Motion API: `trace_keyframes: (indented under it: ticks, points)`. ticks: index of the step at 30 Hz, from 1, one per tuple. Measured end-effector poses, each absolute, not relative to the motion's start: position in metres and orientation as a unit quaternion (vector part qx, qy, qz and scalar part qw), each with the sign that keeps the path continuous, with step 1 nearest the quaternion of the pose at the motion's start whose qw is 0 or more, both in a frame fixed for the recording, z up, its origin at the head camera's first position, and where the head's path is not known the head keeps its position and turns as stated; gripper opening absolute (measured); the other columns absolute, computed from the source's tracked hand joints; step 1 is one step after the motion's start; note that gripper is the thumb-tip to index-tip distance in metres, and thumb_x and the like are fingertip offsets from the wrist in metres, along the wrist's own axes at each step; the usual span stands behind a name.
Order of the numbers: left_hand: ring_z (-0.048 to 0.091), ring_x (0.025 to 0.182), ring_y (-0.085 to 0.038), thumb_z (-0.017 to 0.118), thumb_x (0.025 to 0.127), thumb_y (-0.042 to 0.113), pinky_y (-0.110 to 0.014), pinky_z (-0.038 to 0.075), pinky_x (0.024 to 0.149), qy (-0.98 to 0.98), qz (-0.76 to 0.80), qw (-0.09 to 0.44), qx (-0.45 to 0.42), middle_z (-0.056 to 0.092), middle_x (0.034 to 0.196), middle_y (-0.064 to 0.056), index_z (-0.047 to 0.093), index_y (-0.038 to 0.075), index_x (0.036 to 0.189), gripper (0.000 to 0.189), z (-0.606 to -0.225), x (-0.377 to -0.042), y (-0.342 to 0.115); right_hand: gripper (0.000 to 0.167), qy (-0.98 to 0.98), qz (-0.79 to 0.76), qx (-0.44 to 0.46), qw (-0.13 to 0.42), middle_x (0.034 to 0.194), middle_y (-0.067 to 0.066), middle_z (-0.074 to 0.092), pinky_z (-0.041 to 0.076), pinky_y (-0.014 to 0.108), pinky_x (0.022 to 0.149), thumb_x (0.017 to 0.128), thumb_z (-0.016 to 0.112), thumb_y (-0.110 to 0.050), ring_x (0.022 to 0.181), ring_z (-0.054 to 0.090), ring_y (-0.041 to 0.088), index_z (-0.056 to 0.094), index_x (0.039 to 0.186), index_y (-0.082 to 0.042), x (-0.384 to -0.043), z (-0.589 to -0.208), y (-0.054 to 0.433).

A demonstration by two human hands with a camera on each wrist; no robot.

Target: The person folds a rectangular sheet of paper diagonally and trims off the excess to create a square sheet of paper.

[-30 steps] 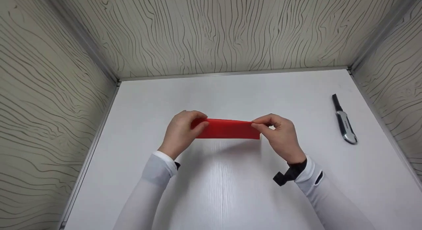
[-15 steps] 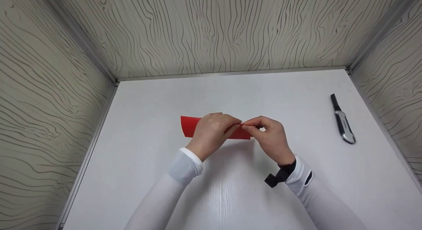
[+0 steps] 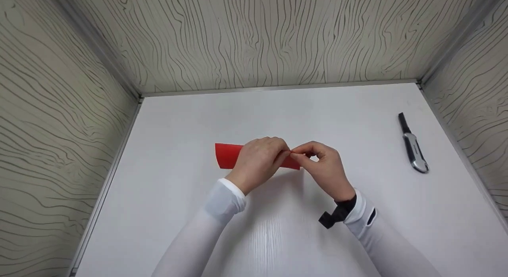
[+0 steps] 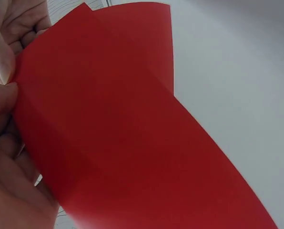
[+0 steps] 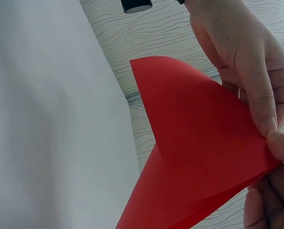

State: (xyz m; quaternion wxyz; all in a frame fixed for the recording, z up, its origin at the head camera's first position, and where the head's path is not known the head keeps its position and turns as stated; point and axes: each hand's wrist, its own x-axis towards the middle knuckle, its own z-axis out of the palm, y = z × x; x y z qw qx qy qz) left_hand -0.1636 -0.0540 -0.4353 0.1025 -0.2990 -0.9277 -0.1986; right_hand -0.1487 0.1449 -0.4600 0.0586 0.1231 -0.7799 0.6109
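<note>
Head view: red sheet runs lengthwise left to right — left grip and right grip pinching its upper edge.

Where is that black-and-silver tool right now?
In the head view, the black-and-silver tool lies near the right edge of the white table, to the right of the right hand pinching the red sheet.

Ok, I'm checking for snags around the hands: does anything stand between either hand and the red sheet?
Nothing visible does: the left hand and right hand both pinch the red sheet directly. The black-and-silver tool lies well off to the right.
</note>
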Motion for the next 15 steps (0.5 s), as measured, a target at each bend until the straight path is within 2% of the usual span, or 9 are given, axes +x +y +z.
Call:
trace_keyframes:
  ticks: [3,9,15]
  points:
    - [0.064,0.080,-0.008,0.069,0.099,0.023,-0.025,0.054,0.079,-0.931,-0.195,0.095,-0.294,0.070,0.092,0.008,0.071,0.020,0.106,0.008,-0.435,-0.163,-0.052,0.007,-0.778,0.614,0.122,0.055,0.090,0.001,0.075,0.048,0.027,0.076,0.091,0.078,-0.007,0.084,0.063,0.020,0.078,0.098,-0.010,-0.144,-0.450,0.142]
    - [0.065,0.083,-0.008,0.070,0.099,0.024,-0.024,0.054,0.081,-0.930,-0.199,0.086,-0.297,0.071,0.095,0.007,0.070,0.019,0.110,0.011,-0.436,-0.162,-0.052,0.007,-0.772,0.623,0.115,0.062,0.090,0.001,0.075,0.050,0.025,0.069,0.092,0.077,-0.008,0.081,0.065,0.020,0.079,0.098,-0.007,-0.140,-0.444,0.141]
    - [0.066,0.086,-0.007,0.061,0.104,0.028,-0.026,0.055,0.080,-0.929,-0.217,0.043,-0.298,0.073,0.100,0.011,0.071,0.023,0.120,0.019,-0.437,-0.163,-0.058,0.007,-0.765,0.628,0.125,0.067,0.089,0.002,0.076,0.051,0.026,0.069,0.091,0.077,-0.005,0.082,0.066,0.021,0.080,0.097,-0.008,-0.141,-0.449,0.144]
